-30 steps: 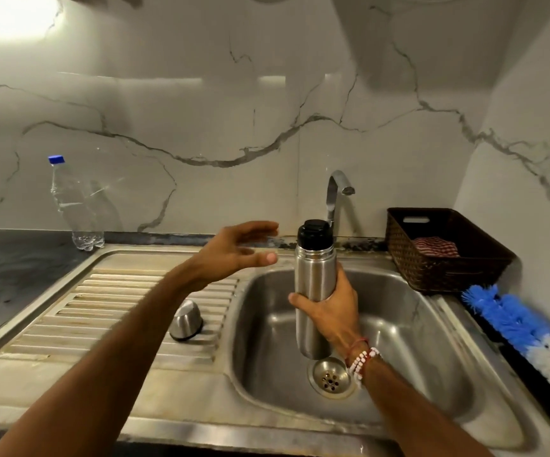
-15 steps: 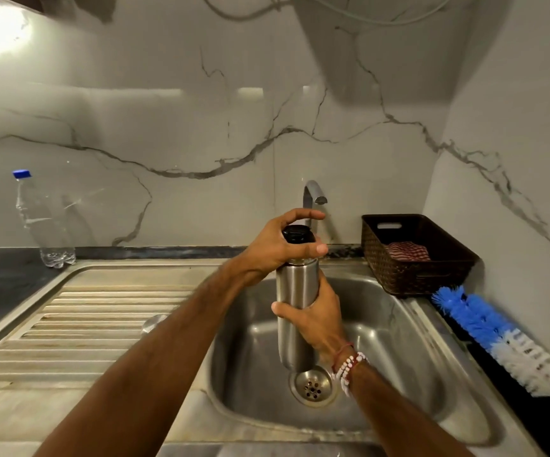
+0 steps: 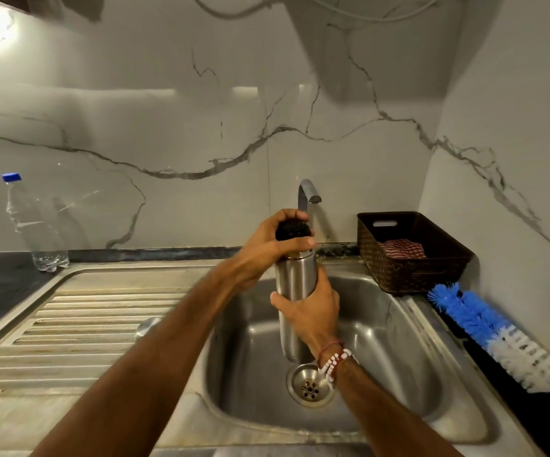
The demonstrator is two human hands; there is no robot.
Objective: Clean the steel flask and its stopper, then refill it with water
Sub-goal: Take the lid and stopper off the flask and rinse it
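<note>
Brushed steel flask [image 3: 296, 282], satin sheen, topped by a glossy black plastic stopper [image 3: 291, 230]. The sink [image 3: 398, 341] is dull, scuffed stainless steel. At nine o'clock, a stained ribbed drainboard [image 3: 85, 324]; at ten, a clear, crinkled plastic bottle [image 3: 32, 225]. At two, a woven brown basket [image 3: 408, 275] holds striped cloth [image 3: 402, 249].

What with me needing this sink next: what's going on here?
A person's right hand grips the steel flask around its middle, upright over the sink. The left hand curls round the black stopper on top, which is still on. No water shows at the tap, and the bottle brush lies untouched on the right.
</note>
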